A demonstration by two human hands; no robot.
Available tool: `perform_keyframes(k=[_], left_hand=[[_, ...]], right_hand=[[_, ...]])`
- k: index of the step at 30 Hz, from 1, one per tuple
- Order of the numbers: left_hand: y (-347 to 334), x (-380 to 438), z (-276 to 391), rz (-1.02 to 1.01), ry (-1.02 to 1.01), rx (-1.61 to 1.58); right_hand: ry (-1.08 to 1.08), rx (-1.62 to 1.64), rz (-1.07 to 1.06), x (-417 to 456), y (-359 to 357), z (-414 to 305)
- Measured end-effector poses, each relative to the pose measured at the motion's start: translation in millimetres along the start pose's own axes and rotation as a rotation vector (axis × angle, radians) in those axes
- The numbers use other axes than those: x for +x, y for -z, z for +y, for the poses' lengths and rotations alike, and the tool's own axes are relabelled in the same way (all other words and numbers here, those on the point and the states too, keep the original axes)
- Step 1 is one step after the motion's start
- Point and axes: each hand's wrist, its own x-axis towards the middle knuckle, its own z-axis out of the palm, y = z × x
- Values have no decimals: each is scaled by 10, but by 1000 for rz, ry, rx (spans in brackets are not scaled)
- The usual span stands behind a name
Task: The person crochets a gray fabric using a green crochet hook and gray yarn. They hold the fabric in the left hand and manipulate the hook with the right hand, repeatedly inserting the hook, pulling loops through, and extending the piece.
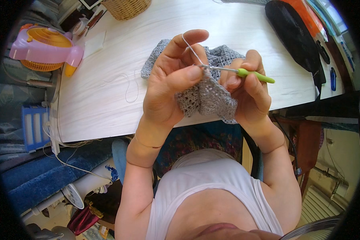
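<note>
My left hand (171, 75) pinches the top edge of a grey crocheted piece (216, 96) between thumb and fingers. A strand of light grey yarn (193, 51) runs from around my raised left index finger down to the work. In my right hand (252, 93) is a crochet hook (255, 75) with a green handle and a metal shaft. Its tip meets the yarn and the crocheted edge beside my left thumb. More of the grey openwork fabric lies bunched on the table behind my hands, and part of it hangs below them near the table's front edge.
A pale wood-grain table (114, 120) spreads under my hands, with a loose thread (129, 87) at left. A pink and orange plastic device (45, 49) stands on the left, a wicker basket (127, 7) at the back. On the right lie a black mesh case (291, 39) and a blue object (333, 79).
</note>
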Motion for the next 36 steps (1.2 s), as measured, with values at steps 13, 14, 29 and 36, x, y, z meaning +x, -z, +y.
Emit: perform_keyframes(k=[13, 14, 29, 36], left_hand=[[-173, 18, -243, 15, -560, 1080], [-139, 9, -229, 28, -468, 992], [-78, 75, -117, -30, -18, 169], [-19, 32, -141, 27, -46, 384]], right_hand=[[496, -649, -71, 35, 74, -27], [430, -549, -44, 38, 73, -43], [-94, -110, 231, 19, -111, -239], [-129, -94, 92, 30, 50, -215]])
